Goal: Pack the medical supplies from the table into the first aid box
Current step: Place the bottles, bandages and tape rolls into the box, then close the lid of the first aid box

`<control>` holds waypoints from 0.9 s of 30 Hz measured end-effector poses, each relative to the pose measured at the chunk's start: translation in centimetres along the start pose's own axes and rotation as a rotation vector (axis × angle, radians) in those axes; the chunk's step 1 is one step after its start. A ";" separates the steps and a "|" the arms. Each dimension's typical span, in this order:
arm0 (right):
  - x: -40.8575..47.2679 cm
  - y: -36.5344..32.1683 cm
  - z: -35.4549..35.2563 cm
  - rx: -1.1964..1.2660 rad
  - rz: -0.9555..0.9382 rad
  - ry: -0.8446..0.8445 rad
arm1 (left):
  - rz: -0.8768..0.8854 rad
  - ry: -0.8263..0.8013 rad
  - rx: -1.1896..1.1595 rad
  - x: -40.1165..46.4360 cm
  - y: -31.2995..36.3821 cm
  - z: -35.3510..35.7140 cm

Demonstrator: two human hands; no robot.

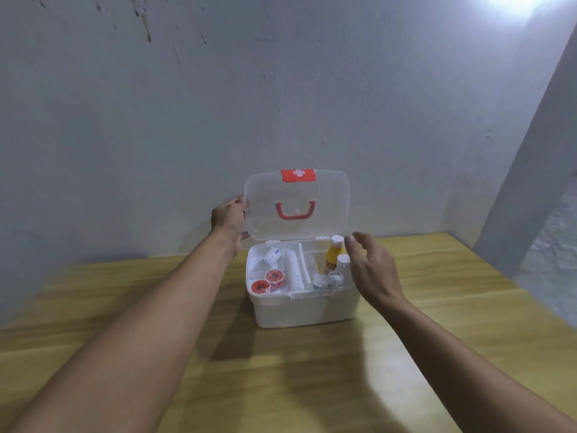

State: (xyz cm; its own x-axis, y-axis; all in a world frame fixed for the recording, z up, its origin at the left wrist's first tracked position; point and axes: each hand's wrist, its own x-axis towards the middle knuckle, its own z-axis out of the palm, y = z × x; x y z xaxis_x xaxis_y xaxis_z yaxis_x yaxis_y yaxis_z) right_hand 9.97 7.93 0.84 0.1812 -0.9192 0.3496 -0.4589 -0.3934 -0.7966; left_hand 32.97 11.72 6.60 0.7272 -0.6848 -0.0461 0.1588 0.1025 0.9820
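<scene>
A white first aid box (307, 309) stands on the wooden table, its clear lid (296, 204) raised upright, with a red handle and a red cross tab. My left hand (229, 218) grips the lid's left edge. My right hand (371, 265) hovers at the box's right side, fingers apart, holding nothing. Inside the box are a yellow bottle (333, 256) with a white cap, a white bottle (342, 264), two red-lidded tubs (268, 281), a white gauze roll (294, 270), a tape roll (271, 255) and small white caps at the front right.
The wooden table (296, 376) runs from the wall toward me, its right edge near a grey wall corner (518, 189). A grey stained wall stands right behind the box. A bright light glares at the top right.
</scene>
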 end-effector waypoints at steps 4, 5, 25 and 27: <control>1.5 -3.1 -0.9 0.286 0.059 0.015 | 0.053 0.005 0.029 -1.2 -0.4 -0.7; 1.7 -3.9 -1.0 0.396 0.109 -0.024 | 0.070 -0.001 0.032 -1.4 -0.6 -0.9; -2.0 -7.4 -3.2 0.381 0.256 -0.229 | 0.114 -0.080 0.023 -7.3 -2.3 -3.4; -2.6 -6.9 -3.4 0.386 0.292 -0.253 | 0.129 -0.067 0.033 -7.4 -2.8 -3.6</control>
State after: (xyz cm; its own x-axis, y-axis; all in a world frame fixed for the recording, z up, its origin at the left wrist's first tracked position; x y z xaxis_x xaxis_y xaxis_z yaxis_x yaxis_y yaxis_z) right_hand 9.68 13.12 7.15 0.3192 -0.9477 -0.0044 -0.1769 -0.0550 -0.9827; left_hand 29.51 19.08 3.51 0.6940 -0.7140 0.0925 0.0437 0.1700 0.9845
